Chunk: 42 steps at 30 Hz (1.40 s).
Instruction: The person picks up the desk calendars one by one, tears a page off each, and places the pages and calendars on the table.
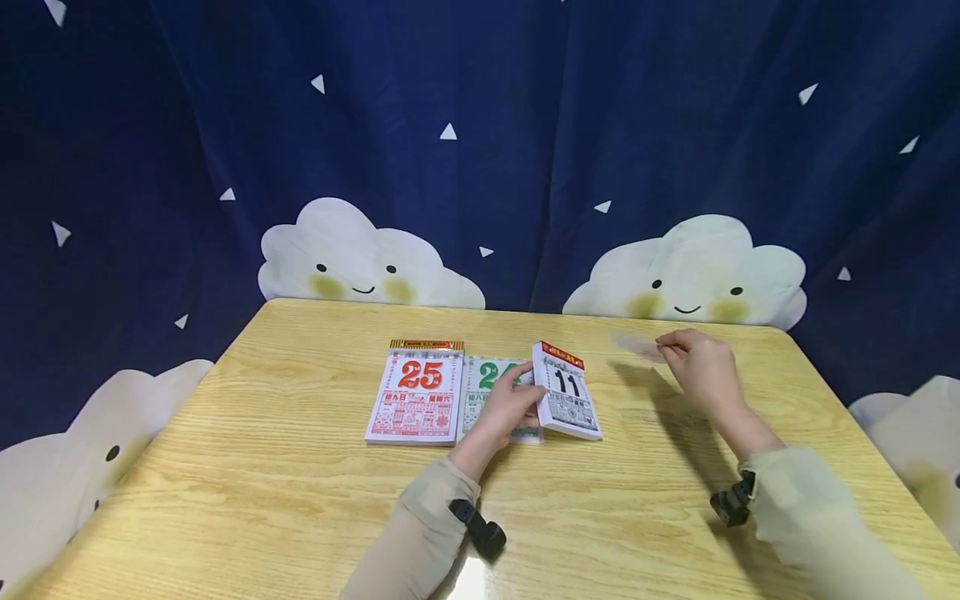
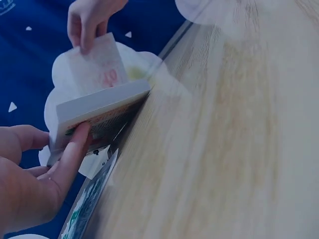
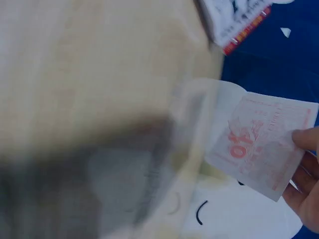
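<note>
My left hand (image 1: 501, 407) grips the near left edge of a thick tear-off calendar (image 1: 567, 398), which is tilted up and shows a black 11 under a red header. The left wrist view shows the thumb or a finger (image 2: 75, 144) against the block's lower face. To the right, above the table, my right hand (image 1: 703, 371) pinches a thin loose calendar page (image 3: 264, 144) by its edge. Red print shows on the sheet, apart from the calendar; in the head view it is blurred.
A calendar with a red 25 (image 1: 416, 396) lies flat at the left. Beside it, partly under my left hand and forearm, is a calendar page with a green 24 (image 1: 480, 387). The wooden table (image 1: 247, 483) ends at a dark blue curtain (image 1: 510, 100) with white clouds.
</note>
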Each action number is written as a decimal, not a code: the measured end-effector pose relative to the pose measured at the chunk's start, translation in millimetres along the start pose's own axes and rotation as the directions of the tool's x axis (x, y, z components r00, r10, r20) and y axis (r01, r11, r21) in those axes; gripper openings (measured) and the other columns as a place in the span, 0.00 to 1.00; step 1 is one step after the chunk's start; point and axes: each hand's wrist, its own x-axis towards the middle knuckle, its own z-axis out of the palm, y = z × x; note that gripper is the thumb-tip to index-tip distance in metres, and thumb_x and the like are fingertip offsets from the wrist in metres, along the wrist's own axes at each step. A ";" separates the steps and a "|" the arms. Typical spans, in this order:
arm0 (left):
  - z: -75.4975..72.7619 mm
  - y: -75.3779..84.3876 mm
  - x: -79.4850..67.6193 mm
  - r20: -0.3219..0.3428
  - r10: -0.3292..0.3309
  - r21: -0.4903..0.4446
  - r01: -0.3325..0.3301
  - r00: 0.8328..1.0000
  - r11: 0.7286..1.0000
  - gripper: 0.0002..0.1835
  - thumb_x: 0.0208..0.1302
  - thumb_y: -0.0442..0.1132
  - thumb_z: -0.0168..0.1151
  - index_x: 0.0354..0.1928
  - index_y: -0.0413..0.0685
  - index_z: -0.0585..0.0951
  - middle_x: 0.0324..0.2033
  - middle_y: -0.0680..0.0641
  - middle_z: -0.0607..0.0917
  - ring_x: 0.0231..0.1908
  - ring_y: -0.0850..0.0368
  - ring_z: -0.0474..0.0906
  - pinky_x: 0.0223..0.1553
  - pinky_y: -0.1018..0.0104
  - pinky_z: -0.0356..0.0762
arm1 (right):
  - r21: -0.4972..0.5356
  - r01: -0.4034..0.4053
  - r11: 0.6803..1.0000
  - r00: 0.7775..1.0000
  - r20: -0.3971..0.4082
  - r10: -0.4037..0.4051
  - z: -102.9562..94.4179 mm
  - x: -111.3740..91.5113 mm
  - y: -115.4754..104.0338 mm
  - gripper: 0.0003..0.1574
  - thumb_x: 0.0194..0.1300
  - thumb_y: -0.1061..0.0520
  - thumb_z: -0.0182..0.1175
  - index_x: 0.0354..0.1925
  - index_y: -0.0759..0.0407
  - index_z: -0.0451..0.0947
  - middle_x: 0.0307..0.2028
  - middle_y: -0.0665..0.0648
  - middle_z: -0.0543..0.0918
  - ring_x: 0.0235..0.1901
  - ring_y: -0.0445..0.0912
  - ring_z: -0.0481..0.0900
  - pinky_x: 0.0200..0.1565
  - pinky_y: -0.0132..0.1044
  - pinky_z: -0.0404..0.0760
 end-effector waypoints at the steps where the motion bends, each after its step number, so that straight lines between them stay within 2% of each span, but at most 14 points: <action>1: 1.2 -0.5 0.6 -0.009 -0.005 0.025 0.005 1.000 1.000 0.31 0.51 0.35 0.55 0.60 0.51 0.61 0.30 0.46 0.81 0.20 0.56 0.76 0.22 0.62 0.77 | -0.010 0.022 1.000 0.999 0.024 -0.022 2.5 -2.9 1.0 0.05 0.51 0.61 0.59 0.28 0.61 0.80 0.27 0.61 0.81 0.24 0.52 0.77 0.25 0.45 0.74; 7: 9.5 -0.6 6.2 -0.084 0.000 0.210 0.018 0.996 0.978 0.29 0.49 0.33 0.55 0.57 0.48 0.65 0.23 0.47 0.77 0.15 0.57 0.73 0.18 0.64 0.76 | -0.016 0.029 0.999 0.983 0.180 -0.026 12.8 -21.4 0.5 0.04 0.49 0.63 0.59 0.27 0.61 0.80 0.27 0.58 0.79 0.25 0.51 0.76 0.25 0.44 0.72; 12: 13.9 2.3 8.2 -0.153 0.021 0.345 0.033 0.988 0.938 0.25 0.49 0.33 0.55 0.54 0.44 0.69 0.22 0.48 0.76 0.16 0.55 0.74 0.17 0.67 0.75 | -0.055 0.049 0.997 0.949 0.315 -0.029 16.0 -32.4 -2.8 0.05 0.45 0.62 0.59 0.26 0.58 0.79 0.26 0.54 0.78 0.25 0.48 0.75 0.26 0.43 0.72; 17: 14.9 3.4 6.9 -0.160 0.058 0.453 0.021 0.985 0.891 0.24 0.46 0.33 0.58 0.50 0.40 0.71 0.22 0.51 0.78 0.14 0.57 0.74 0.16 0.70 0.73 | -0.101 0.072 0.992 0.904 0.427 -0.023 20.3 -41.2 -3.0 0.04 0.44 0.61 0.60 0.25 0.56 0.77 0.23 0.50 0.76 0.22 0.44 0.73 0.24 0.41 0.71; 20: 15.4 3.5 4.5 -0.149 0.093 0.522 -0.002 0.984 0.853 0.25 0.44 0.33 0.60 0.50 0.39 0.72 0.20 0.52 0.78 0.12 0.60 0.72 0.16 0.73 0.71 | -0.100 0.079 0.992 0.889 0.457 -0.025 22.9 -45.9 -2.2 0.05 0.43 0.60 0.62 0.25 0.56 0.76 0.21 0.49 0.74 0.21 0.42 0.70 0.23 0.38 0.70; 24: 16.2 6.9 0.9 -0.125 0.118 0.629 -0.013 0.985 0.778 0.25 0.44 0.34 0.60 0.50 0.37 0.72 0.17 0.51 0.77 0.11 0.60 0.72 0.16 0.73 0.69 | -0.085 0.124 0.989 0.876 0.477 -0.068 24.4 -51.0 -2.3 0.05 0.42 0.60 0.63 0.23 0.55 0.76 0.21 0.48 0.74 0.22 0.42 0.72 0.25 0.38 0.72; 26: 16.8 10.8 -0.2 -0.111 0.140 0.714 -0.018 0.984 0.700 0.23 0.44 0.35 0.60 0.47 0.37 0.74 0.19 0.49 0.78 0.15 0.59 0.73 0.18 0.72 0.70 | -0.074 0.148 0.986 0.870 0.483 -0.095 24.1 -52.3 -3.2 0.04 0.41 0.61 0.63 0.22 0.55 0.77 0.22 0.49 0.75 0.22 0.43 0.73 0.26 0.39 0.73; 28: 17.9 14.8 -0.4 -0.096 0.150 0.775 -0.020 0.984 0.632 0.17 0.44 0.36 0.61 0.39 0.38 0.77 0.19 0.49 0.78 0.18 0.58 0.73 0.19 0.71 0.69 | -0.054 0.165 0.985 0.863 0.491 -0.118 22.5 -52.8 -4.6 0.05 0.40 0.61 0.63 0.22 0.55 0.77 0.23 0.49 0.75 0.23 0.43 0.72 0.27 0.39 0.73; 29: 18.5 16.5 -0.2 -0.092 0.156 0.799 -0.020 0.983 0.602 0.14 0.43 0.35 0.61 0.35 0.39 0.77 0.20 0.49 0.77 0.19 0.58 0.72 0.19 0.71 0.69 | -0.045 0.167 0.985 0.859 0.498 -0.123 21.9 -52.9 -5.3 0.06 0.39 0.60 0.63 0.23 0.55 0.77 0.23 0.49 0.74 0.23 0.42 0.71 0.27 0.38 0.72; 31: 19.6 18.1 0.2 -0.091 0.171 0.828 -0.021 0.981 0.560 0.09 0.41 0.35 0.61 0.29 0.41 0.77 0.21 0.49 0.76 0.22 0.58 0.71 0.20 0.71 0.68 | -0.029 0.157 0.987 0.850 0.513 -0.120 21.3 -52.9 -6.3 0.08 0.40 0.58 0.64 0.25 0.55 0.76 0.22 0.48 0.73 0.22 0.40 0.68 0.25 0.35 0.69; 35: 21.1 16.2 0.9 -0.099 0.159 0.835 -0.005 0.982 0.550 0.09 0.38 0.33 0.61 0.27 0.40 0.75 0.20 0.48 0.75 0.21 0.56 0.69 0.20 0.70 0.69 | 0.004 0.163 0.987 0.835 0.533 -0.140 21.3 -53.9 -6.8 0.06 0.42 0.55 0.63 0.24 0.53 0.77 0.23 0.46 0.72 0.23 0.40 0.69 0.26 0.35 0.69; 37: 21.3 14.6 1.4 -0.100 0.151 0.837 0.001 0.983 0.547 0.10 0.38 0.32 0.61 0.27 0.39 0.75 0.20 0.48 0.74 0.21 0.56 0.70 0.20 0.70 0.70 | 0.017 0.182 0.983 0.829 0.535 -0.163 21.2 -54.1 -6.9 0.03 0.42 0.57 0.62 0.21 0.50 0.77 0.23 0.45 0.73 0.24 0.40 0.70 0.27 0.36 0.70; 39: 21.2 13.7 1.9 -0.092 0.158 0.846 -0.007 0.983 0.532 0.09 0.38 0.32 0.61 0.26 0.39 0.75 0.20 0.47 0.74 0.21 0.56 0.69 0.20 0.70 0.70 | 0.031 0.203 0.979 0.823 0.536 -0.188 20.8 -53.9 -7.3 0.04 0.42 0.59 0.62 0.19 0.49 0.77 0.23 0.44 0.73 0.24 0.40 0.70 0.28 0.37 0.71; 42: 20.3 14.9 1.8 -0.088 0.152 0.847 -0.007 0.984 0.532 0.10 0.38 0.33 0.62 0.27 0.39 0.75 0.21 0.47 0.75 0.21 0.56 0.70 0.20 0.70 0.70 | 0.025 0.179 0.983 0.810 0.563 -0.162 20.7 -51.4 -9.3 0.05 0.43 0.59 0.61 0.18 0.48 0.75 0.20 0.43 0.71 0.21 0.38 0.67 0.24 0.33 0.67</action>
